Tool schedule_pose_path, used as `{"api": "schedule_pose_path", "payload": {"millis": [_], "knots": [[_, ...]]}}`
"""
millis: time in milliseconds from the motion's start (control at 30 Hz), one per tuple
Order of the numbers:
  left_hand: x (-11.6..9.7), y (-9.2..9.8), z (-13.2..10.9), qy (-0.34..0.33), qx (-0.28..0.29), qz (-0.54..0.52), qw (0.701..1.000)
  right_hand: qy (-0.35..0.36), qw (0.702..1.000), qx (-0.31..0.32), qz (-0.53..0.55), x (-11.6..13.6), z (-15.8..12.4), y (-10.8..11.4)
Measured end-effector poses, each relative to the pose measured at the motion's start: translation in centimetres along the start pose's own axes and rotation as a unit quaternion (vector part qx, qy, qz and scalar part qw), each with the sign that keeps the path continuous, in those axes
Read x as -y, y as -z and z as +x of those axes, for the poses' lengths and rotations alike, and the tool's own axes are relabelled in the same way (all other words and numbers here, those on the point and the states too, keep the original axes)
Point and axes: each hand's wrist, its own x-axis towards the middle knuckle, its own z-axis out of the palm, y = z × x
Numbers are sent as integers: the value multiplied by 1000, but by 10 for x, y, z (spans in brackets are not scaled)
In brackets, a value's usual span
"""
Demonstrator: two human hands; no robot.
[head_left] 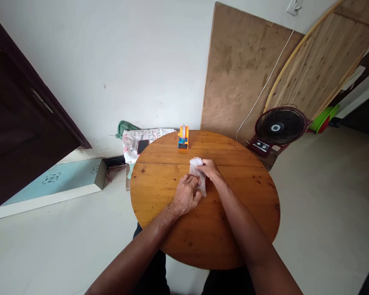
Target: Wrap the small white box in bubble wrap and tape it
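A small, elongated bundle of clear bubble wrap [202, 181] lies on the round wooden table [240, 196] in front of me. My left hand [187, 194] rests over its left side, with the fingers curled onto the wrap. Higher up, my right hand [209, 169] grips the bundle's right edge near the far end, thumb and fingers closed on it. Whatever the wrap may contain is hidden. Beyond the bundle, near the far edge of the table, stands an orange and blue tape dispenser [183, 140] with a tape roll in it.
A dark phone [143, 146] lies on a printed white sack [130, 143] behind the table's left edge. At the right stands a dark red round heater or fan [278, 128]. A brown board [233, 73] and a round wooden tabletop [316, 61] lean against the wall.
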Motion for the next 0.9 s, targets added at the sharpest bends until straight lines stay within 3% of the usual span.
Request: {"api": "schedule_pose_path", "payload": {"millis": [333,567,900], "knots": [[-7,3,-1,7,25,119,993,-5,998,-50,-27,3,-6,0],[-5,1,-2,5,47,95,994,-11,993,-32,115,3,-9,-1],[-4,2,-2,16,32,88,995,-19,961,31,273,29,-22,12]]}}
